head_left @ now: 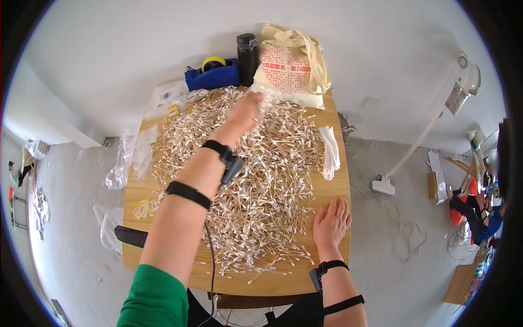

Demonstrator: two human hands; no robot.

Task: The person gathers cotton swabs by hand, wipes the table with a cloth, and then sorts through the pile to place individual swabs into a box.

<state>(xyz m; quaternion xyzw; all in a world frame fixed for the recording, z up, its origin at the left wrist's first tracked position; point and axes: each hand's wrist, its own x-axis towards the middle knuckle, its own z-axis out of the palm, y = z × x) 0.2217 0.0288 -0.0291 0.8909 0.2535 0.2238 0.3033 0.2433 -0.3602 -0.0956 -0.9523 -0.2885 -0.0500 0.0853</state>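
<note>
Left fingers: curled down into the far edge of the cotton swabs (245,180); whether they pinch any you cannot tell from here.
Left hand (246,111): your arm stretches out to 12 o'clock across the heap, with a dark band at the wrist and another on the forearm.
Right fingers: spread slightly and laid flat, holding nothing.
Right hand (330,220): palm down on bare wood at 4 o'clock of the heap, just touching its loose fringe.
Swab heap: covers most of the wooden table (332,191) (thickest in the middle, thinning toward your edge).
Beyond the left hand: a cloth tote bag (291,65) at 1 o'clock, a black bottle (247,57) at 12, a blue tape dispenser (212,75) at 11.
Right rim: a stack of small clear bags (329,151) at 3 o'clock.
Left rim: crumpled clear plastic (126,163) hanging off at 9 o'clock.
</note>
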